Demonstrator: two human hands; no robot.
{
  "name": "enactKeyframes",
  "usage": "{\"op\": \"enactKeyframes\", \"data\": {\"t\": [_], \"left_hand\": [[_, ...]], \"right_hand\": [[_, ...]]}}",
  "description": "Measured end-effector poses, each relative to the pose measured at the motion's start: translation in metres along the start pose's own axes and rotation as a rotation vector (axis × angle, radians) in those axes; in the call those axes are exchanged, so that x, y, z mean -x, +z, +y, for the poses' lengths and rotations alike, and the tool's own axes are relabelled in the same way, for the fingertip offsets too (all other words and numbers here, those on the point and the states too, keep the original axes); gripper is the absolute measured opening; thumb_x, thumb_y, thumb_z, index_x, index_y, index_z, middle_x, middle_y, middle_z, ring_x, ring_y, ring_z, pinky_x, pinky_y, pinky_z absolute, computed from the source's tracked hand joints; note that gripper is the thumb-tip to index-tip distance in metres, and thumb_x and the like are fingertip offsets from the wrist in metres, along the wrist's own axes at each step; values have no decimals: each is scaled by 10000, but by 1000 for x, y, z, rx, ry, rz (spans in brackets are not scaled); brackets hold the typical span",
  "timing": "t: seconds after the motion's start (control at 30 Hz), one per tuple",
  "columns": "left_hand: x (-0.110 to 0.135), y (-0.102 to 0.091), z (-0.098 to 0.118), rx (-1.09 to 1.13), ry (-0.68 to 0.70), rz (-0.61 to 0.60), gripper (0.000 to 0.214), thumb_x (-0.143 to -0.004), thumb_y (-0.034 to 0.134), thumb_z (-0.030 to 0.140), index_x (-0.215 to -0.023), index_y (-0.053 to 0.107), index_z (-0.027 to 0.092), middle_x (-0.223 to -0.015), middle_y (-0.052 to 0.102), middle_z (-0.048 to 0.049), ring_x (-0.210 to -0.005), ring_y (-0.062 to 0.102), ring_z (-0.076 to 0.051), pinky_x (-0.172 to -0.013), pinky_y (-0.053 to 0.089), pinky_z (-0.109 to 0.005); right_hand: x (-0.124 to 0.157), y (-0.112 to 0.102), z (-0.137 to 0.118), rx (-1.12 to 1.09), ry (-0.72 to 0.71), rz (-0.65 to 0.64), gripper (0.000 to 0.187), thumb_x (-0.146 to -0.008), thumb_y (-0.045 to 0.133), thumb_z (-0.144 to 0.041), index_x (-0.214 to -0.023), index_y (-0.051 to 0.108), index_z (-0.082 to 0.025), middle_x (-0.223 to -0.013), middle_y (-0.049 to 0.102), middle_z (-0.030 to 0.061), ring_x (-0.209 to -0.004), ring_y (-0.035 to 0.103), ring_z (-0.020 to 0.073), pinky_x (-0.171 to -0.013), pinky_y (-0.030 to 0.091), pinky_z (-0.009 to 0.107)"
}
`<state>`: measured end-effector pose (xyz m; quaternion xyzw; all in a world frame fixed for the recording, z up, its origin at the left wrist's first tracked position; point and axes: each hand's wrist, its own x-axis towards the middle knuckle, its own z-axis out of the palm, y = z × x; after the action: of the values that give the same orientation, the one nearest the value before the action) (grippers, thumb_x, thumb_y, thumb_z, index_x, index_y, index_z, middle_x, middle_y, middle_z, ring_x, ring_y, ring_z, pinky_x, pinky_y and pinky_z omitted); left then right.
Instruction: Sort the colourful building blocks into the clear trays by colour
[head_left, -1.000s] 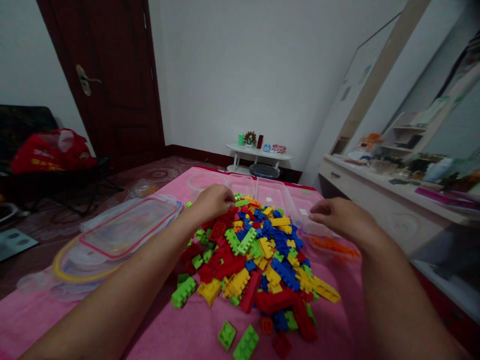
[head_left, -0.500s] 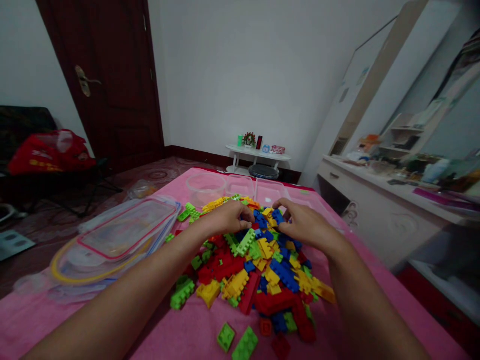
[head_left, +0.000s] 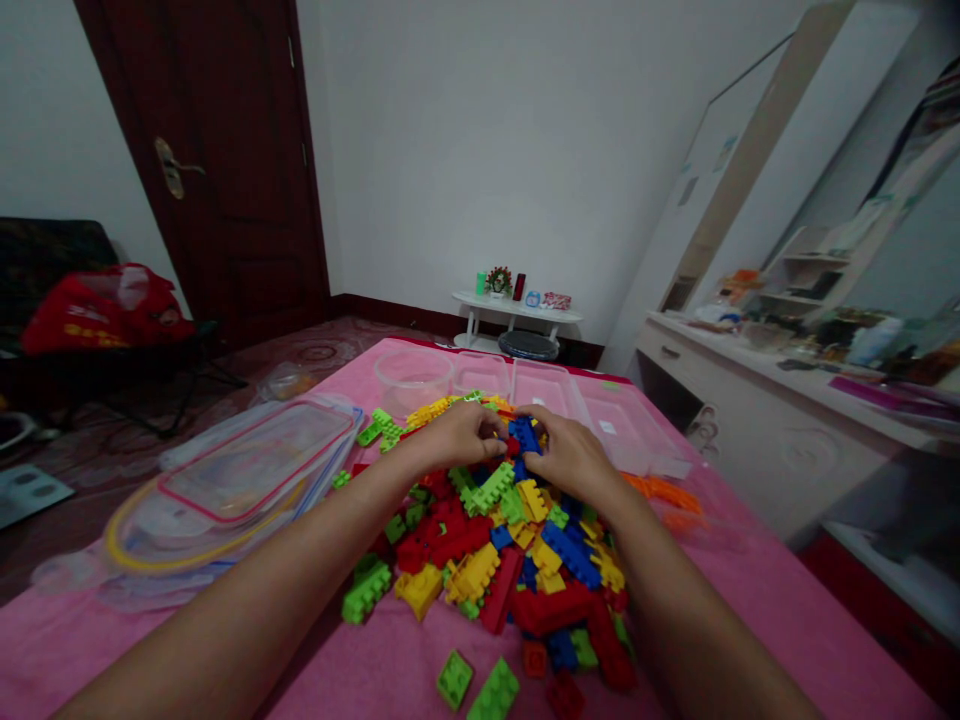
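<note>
A mixed heap of red, yellow, green and blue toy building blocks (head_left: 472, 570) lies in front of me on a pink cloth (head_left: 330, 660). Over the back of the heap, my left hand (head_left: 463, 436) is closed, with a small red building block (head_left: 513, 447) at its fingertips. My right hand (head_left: 574, 452) comes in from the other side, thumb and fingers closed around a blue building block (head_left: 525, 434). The two blocks are close together; whether they touch I cannot tell. My fingers partly hide both.
Clear plastic containers, one a round tub (head_left: 412, 378) and one a rectangular box (head_left: 630, 425), line the far edge. Stacked lids (head_left: 255, 460) lie at the left. Orange pieces (head_left: 664, 495) sit right of my right forearm. Loose green blocks (head_left: 493, 690) lie nearest me.
My right hand has moved left towards my left hand and now grips a blue building block. My left hand has stayed nearly in place with the red block.
</note>
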<state>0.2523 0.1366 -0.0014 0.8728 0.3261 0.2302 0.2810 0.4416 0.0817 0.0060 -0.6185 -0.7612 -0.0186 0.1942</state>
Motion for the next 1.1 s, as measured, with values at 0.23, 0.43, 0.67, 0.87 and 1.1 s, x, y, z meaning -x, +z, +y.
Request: {"op": "enactKeyframes", "data": {"t": [0.23,0.43,0.67,0.87,1.1], "left_hand": [[0,-5,17,1003,-368,101,293,-806,542,367,-981,597,138,-769,612,-38,-620,591,-104,-563,505,-214],[-2,-6,14,1588,-471,-98,430,-846,438,519,-947,536,112,-779,617,-97,-627,639,-159,-487,511,-218],[-4,-8,8,1303,-524,158,212,-750,623,333,-797,555,138,-618,543,9,-441,479,-52,-344,309,-114],[-4,-8,-2,442,-258,350,265,-696,632,381,-775,645,128,-657,587,-4,-569,511,-94,-493,372,-184],[-1,-19,-3,-57,-129,390,347,-748,519,408,-674,684,112,-585,580,-6,-573,490,-112,-519,322,-208]], "right_hand": [[-3,-18,-8,-353,63,200,600,-688,605,-274,-1274,477,-256,-948,641,42,-605,562,120,-585,435,249],[-2,-24,-27,-662,-19,231,560,-754,587,-349,-1282,473,-201,-1066,628,88,-619,581,112,-573,461,246],[4,-28,-2,-54,36,-268,241,-630,673,-279,-865,695,-234,-814,677,18,-712,594,166,-600,397,246],[6,-23,-11,113,40,-289,281,-661,596,-230,-919,693,-283,-851,673,14,-719,598,168,-581,362,242],[5,-17,-15,46,-31,-275,282,-691,626,-308,-960,708,-314,-858,691,4,-760,618,181,-625,398,249]]}}
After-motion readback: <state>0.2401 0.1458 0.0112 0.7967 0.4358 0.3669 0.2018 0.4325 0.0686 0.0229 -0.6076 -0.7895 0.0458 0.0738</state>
